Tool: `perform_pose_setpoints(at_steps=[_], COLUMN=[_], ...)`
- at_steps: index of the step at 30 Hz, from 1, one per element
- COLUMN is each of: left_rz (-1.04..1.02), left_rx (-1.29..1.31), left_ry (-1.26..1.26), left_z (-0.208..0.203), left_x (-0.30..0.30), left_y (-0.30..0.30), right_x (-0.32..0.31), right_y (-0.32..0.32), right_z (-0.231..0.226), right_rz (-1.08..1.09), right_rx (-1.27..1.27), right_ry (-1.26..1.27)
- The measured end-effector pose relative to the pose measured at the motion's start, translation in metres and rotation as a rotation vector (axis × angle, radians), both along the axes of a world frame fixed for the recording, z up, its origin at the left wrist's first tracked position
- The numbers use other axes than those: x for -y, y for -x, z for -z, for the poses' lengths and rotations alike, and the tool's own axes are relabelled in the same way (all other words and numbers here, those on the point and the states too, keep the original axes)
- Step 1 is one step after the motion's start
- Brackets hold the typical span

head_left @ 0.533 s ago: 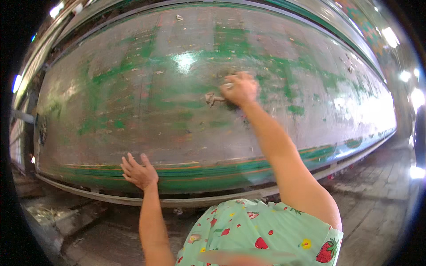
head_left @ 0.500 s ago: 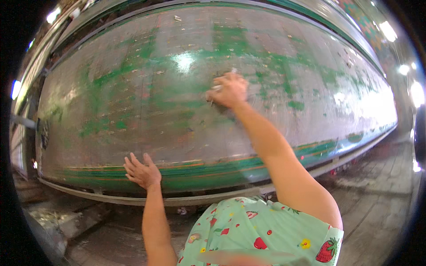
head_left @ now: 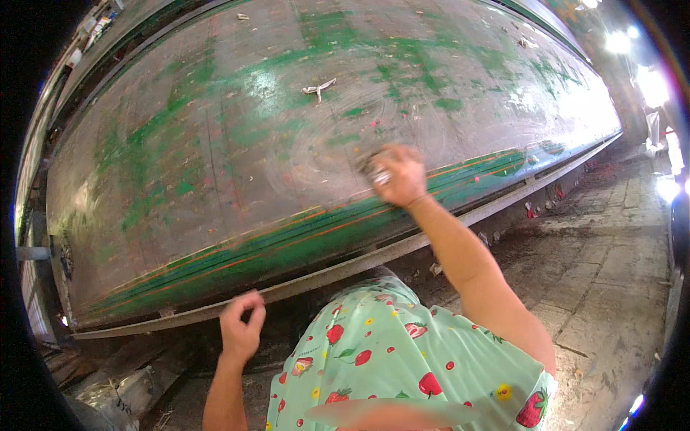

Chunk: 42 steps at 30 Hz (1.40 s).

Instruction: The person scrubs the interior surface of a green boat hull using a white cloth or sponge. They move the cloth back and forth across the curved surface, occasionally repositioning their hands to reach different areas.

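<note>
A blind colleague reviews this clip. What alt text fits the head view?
A person's right hand presses a small rubbing pad against the worn, green-streaked hull of an overturned boat. The left hand hovers, fingers curled, near the hull's lower edge.

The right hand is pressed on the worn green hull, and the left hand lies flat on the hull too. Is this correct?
Not quite. In the head view the right hand is pressed on the worn green hull, but the left hand is not flat on it: its fingers are curled, down by the hull's lower edge.
</note>
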State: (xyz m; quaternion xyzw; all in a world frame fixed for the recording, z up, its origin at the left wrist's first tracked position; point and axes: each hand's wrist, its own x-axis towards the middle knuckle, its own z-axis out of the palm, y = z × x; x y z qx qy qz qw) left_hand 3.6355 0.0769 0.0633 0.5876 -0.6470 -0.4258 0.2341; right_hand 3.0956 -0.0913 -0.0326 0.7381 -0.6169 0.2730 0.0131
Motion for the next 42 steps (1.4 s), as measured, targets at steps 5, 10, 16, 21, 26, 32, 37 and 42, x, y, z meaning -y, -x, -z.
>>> perform_pose_setpoints(at_steps=[5,10,16,21,26,32,37,42], left_rz=[0.159,0.309,0.805,0.889,0.866,0.564,-0.074,-0.594], left_rx=[0.021,0.130,0.225,0.089,-0.039,-0.060,0.154,-0.048], left_ry=[-0.673,-1.105,-0.563,-0.443,-0.311,-0.253,-0.314,-0.256], left_z=[-0.082,-0.142,-0.162,-0.152,-0.130,-0.111,-0.095,-0.044], left_x=[-0.089,-0.104,-0.060,-0.007,0.026,0.030,-0.009,-0.058], left_y=[-0.026,-0.033,0.014,0.072,0.120,0.130,0.055,-0.029], right_x=[0.056,0.104,0.069,0.040,0.027,0.074,0.167,0.241], right_y=[0.057,-0.055,-0.257,-0.158,0.116,0.314,0.250,0.051], right_z=[-0.007,0.004,0.002,0.004,0.021,0.007,-0.011,-0.007], right_rz=[0.601,0.415,-0.273,-0.419,0.110,0.924,1.064,0.605], right_rx=[-0.108,-0.079,0.052,0.054,0.111,-0.149,-0.074,-0.164], right_ry=[-0.011,0.016,-0.090,-0.060,0.111,-0.119,-0.249,-0.146])
